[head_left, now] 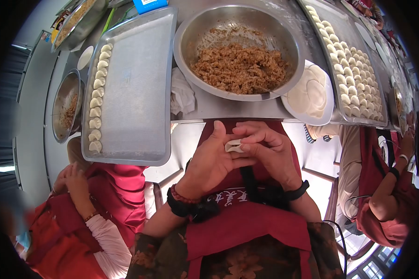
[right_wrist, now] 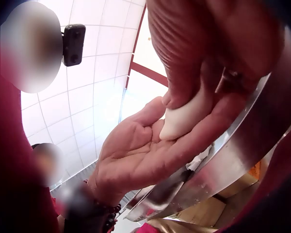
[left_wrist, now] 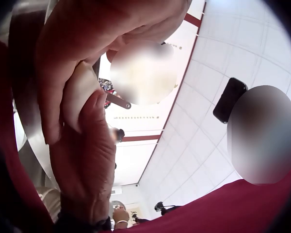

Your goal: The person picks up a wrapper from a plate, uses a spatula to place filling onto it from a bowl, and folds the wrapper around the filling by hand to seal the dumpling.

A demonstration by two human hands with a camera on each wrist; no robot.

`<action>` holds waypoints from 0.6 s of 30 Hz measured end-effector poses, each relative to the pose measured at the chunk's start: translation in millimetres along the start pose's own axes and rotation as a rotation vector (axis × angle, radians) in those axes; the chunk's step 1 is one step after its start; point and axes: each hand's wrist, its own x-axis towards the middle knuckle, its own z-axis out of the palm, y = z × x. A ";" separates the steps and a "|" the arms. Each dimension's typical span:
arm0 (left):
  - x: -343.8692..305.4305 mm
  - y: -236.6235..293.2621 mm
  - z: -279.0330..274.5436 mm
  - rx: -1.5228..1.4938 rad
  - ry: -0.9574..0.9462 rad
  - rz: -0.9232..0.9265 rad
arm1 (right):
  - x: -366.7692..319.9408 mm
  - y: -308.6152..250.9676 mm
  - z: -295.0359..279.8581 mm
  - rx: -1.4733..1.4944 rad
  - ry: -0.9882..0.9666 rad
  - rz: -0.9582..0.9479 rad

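A folded dough wrapper [head_left: 234, 145] with a gap along its edge lies across the fingers of my left hand [head_left: 212, 158], which is palm up with the thumb raised away from the dough. My right hand [head_left: 272, 153] pinches the wrapper's near edge between thumb and fingers. In the left wrist view the pale wrapper [left_wrist: 81, 94] sits between my left hand [left_wrist: 111, 34] and my right hand [left_wrist: 85, 160]. From the right wrist, the smooth wrapper [right_wrist: 184, 116] rests on my left hand's fingers, below my right hand [right_wrist: 213, 43]. Any filling inside is hidden.
A steel bowl [head_left: 184, 69] of brown filling [head_left: 239, 69] stands ahead. Left of it, a tray [head_left: 135, 83] holds a column of dumplings [head_left: 97, 93]. Wrappers [head_left: 307, 90] lie on a plate at right, before a full tray [head_left: 381, 122]. A cloth [head_left: 182, 95] and seated people are nearby.
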 end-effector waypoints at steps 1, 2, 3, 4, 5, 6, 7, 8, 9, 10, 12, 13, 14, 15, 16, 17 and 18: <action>1.3 -4.1 -1.9 -0.050 -0.003 0.011 | 0.1 -1.0 0.4 0.005 0.022 0.002; 1.9 -6.3 -2.7 -0.101 -0.006 0.022 | -0.2 -2.6 -0.2 -0.047 0.023 0.014; 1.9 -5.8 -2.4 -0.084 -0.002 0.018 | -0.2 -4.2 -0.5 -0.099 0.021 0.026; 1.4 -3.9 -2.1 -0.067 0.003 0.016 | 0.3 -4.8 -0.4 -0.148 0.017 0.038; 0.2 -2.9 -2.1 -0.049 0.011 0.015 | 1.1 -3.4 -0.8 -0.198 0.002 0.009; -0.5 -3.3 -2.7 -0.029 0.030 0.010 | 1.8 -0.8 -2.8 -0.248 -0.012 -0.020; -0.3 -4.2 -3.7 -0.010 0.048 0.004 | 2.2 1.9 -5.2 -0.298 -0.024 -0.051; -0.1 -4.4 -4.5 0.010 0.063 -0.004 | 2.5 5.0 -7.4 -0.306 -0.034 -0.061; -0.4 -3.3 -5.1 0.033 0.050 -0.016 | 2.4 8.3 -9.3 -0.315 -0.043 -0.071; -0.9 -1.3 -5.8 0.055 0.038 -0.028 | 2.2 9.9 -10.3 -0.323 -0.052 -0.081; -1.6 1.3 -6.2 0.099 0.029 -0.049 | 2.1 3.5 -7.3 -0.296 -0.033 -0.013; -2.1 2.4 -5.9 0.121 0.033 -0.059 | 1.8 0.4 -5.4 -0.281 -0.023 0.022; -2.2 3.4 -4.8 0.144 0.035 -0.069 | 1.9 -1.0 -4.7 -0.308 -0.029 0.017; -2.6 4.8 -2.7 0.173 0.053 -0.076 | 2.2 -2.2 -4.1 -0.336 -0.034 0.012; -3.3 6.3 -0.2 0.202 0.070 -0.083 | 2.3 -2.5 -4.0 -0.363 -0.039 0.007; -3.6 7.3 1.5 0.232 0.087 -0.091 | 2.4 -1.9 -4.4 -0.363 -0.056 -0.007; -3.3 7.7 2.2 0.244 0.097 -0.098 | 2.3 -0.4 -5.1 -0.363 -0.073 -0.021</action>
